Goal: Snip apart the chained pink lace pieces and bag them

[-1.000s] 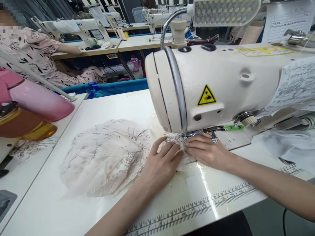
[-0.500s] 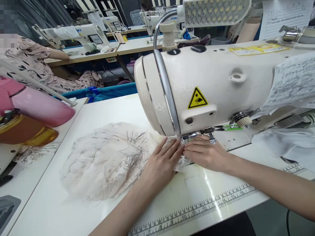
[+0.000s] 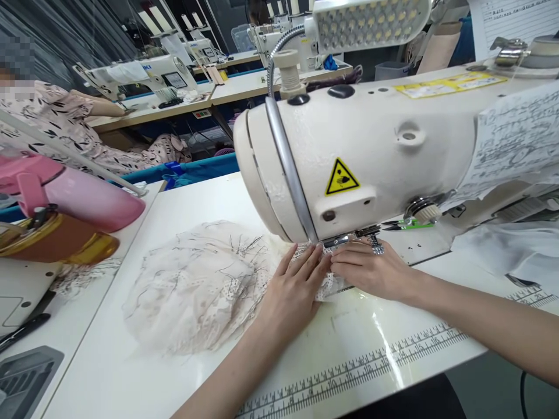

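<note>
A pale, sheer lace fabric [image 3: 196, 291] with dark loose threads lies bunched on the white table, and its right end runs under the head of the sewing machine [image 3: 362, 139]. My left hand [image 3: 294, 282] rests flat on the lace just in front of the needle area, fingers spread a little. Close beside it, my right hand [image 3: 371, 270] has its fingers pressed together on the fabric's edge. The right fingertips and the needle are partly hidden behind the machine's lower fittings.
A pink bottle [image 3: 87, 195] and an amber container [image 3: 65, 238] stand at the left. Green-handled snips [image 3: 410, 225] lie behind my right hand. White cloth [image 3: 510, 250] sits at the right. A ruler strip [image 3: 349, 375] follows the front edge. Another person [image 3: 74, 122] sits beyond.
The view has shifted slightly, so the bottle and the lace appear further right. Both hands keep nearly the same place at the machine.
</note>
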Available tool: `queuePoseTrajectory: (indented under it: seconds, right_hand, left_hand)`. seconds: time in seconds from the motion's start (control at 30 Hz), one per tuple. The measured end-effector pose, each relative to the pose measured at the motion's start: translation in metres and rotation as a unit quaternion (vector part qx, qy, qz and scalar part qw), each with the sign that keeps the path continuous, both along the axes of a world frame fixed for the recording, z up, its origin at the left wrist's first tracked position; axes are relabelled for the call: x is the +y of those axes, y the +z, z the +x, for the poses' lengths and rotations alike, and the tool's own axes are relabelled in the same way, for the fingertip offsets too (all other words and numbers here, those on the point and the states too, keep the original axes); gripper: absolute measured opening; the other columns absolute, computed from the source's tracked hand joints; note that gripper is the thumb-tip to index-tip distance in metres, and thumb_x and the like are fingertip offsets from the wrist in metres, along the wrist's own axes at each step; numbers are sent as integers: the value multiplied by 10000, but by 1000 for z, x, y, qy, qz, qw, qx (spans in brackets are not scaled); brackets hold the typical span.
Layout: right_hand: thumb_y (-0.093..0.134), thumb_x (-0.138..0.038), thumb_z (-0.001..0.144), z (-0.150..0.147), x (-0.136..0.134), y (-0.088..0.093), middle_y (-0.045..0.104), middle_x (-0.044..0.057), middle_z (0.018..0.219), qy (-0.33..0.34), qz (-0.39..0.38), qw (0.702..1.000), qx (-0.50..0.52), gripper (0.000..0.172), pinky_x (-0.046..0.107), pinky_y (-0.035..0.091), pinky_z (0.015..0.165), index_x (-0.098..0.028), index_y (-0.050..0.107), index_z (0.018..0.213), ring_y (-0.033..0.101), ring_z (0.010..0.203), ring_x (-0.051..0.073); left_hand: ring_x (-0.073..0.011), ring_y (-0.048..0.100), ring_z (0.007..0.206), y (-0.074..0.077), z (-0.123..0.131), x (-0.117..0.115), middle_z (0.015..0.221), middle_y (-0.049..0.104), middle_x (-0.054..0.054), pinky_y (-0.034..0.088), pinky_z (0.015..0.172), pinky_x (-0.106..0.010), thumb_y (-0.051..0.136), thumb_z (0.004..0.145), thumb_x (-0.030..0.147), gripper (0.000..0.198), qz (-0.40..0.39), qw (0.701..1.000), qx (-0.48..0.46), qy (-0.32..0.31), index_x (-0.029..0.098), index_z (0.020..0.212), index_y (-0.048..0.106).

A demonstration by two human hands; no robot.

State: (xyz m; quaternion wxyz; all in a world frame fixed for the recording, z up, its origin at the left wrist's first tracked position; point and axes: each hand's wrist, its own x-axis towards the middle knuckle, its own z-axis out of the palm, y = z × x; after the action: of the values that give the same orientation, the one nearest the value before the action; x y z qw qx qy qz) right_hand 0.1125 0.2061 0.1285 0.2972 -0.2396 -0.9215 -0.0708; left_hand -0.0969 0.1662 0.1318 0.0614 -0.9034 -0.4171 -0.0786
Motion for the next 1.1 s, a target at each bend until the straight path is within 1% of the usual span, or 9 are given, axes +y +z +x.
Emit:
queuePoseTrajectory:
  seconds: [0.17,0.3,0.5,0.63,0.73,0.83,0.9,1.0,1.1]
  right_hand:
    - [438,-17,869,3,2,-2,679,-23,894,-24,12,1000,-4,258,303,374,679,-183,631,828,605,874,131]
    - [429,-38,882,5,5,-3,681,-14,910,-21,5,1000,-4,254,306,384,699,-176,638,834,605,902,142]
    - [393,-83,927,6,5,-1,686,20,969,-31,41,999,-9,280,323,396,726,-159,660,891,606,868,155]
    - [401,-84,933,5,4,-3,687,30,979,-39,55,998,-13,274,329,409,713,-161,664,930,602,864,165]
    - [457,-85,924,5,2,-6,678,41,977,-35,39,998,-38,209,323,437,711,-153,654,917,596,906,171]
    - [491,-63,911,4,0,-7,664,56,993,-24,22,997,-66,166,327,474,754,-131,640,936,584,965,181]
    - [493,-45,906,4,-1,-5,659,68,996,-19,16,996,-80,170,323,492,741,-121,636,959,579,984,192]
    - [521,-38,892,1,-2,0,656,83,1004,-10,3,994,-110,161,302,502,682,-116,636,974,571,1012,218]
    - [541,-47,886,-3,-2,3,654,93,1012,-3,-1,992,-128,153,338,513,746,-111,638,985,570,1017,233]
  left_hand:
    - [-258,414,1328,0,3,-1,1414,453,-135,287,1149,-487,432,859,207,513,21,1000,-2,-3,97,1358,462]
    - [-260,420,1324,1,6,-2,1415,453,-131,292,1146,-498,422,875,207,498,19,1000,1,7,108,1362,461]
    - [-262,388,1345,1,9,-3,1430,434,-127,261,1155,-522,426,881,198,514,4,1000,2,26,119,1389,425]
    - [-239,411,1331,-2,7,-4,1409,463,-108,276,1154,-486,405,914,188,443,41,999,-8,-14,90,1340,474]
    - [-222,439,1310,-4,4,-5,1388,484,-98,322,1132,-438,387,924,175,416,63,997,-3,-39,71,1312,497]
    - [-218,460,1293,-4,1,-4,1368,505,-88,311,1138,-435,366,915,160,422,73,996,-8,-45,82,1303,511]
    - [-223,467,1287,-4,-2,-3,1363,511,-90,306,1142,-430,371,903,155,424,74,996,-14,-49,80,1291,525]
    - [-227,478,1277,-2,-5,0,1360,514,-101,356,1114,-410,388,872,142,444,62,997,-14,-52,68,1285,531]
    - [-214,480,1276,0,-9,3,1362,514,-96,407,1078,-385,397,822,130,486,46,998,-8,-48,73,1286,531]
